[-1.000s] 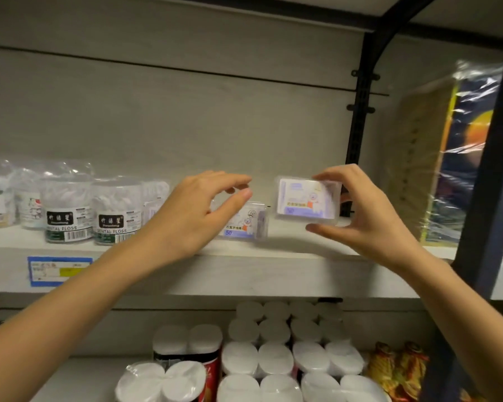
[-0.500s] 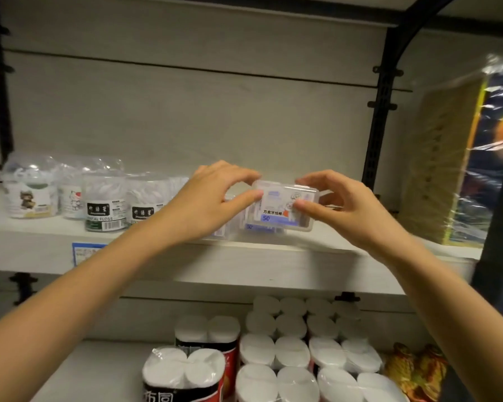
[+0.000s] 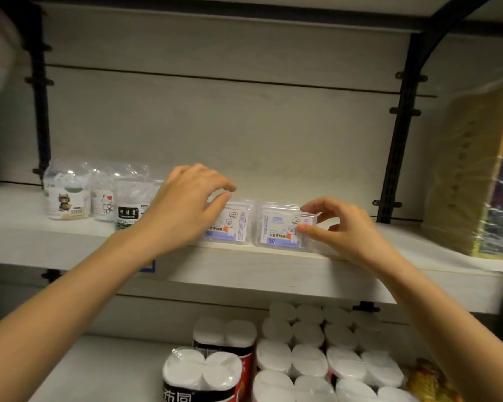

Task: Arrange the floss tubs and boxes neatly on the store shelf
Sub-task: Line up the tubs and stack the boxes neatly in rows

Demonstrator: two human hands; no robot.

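Shelf [image 3: 244, 265] front: right grip [image 3: 331, 224] pinching right box [image 3: 285, 227], likely squaring against left box [image 3: 233, 227] just beside; left grip [image 3: 180, 210] curled over that one, steadying.

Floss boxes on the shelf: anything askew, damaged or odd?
Nothing stands out. The left floss box and right floss box stand upright side by side, labels forward, each held by a hand: left hand, right hand. The tubs beside them are upright; no spill visible.
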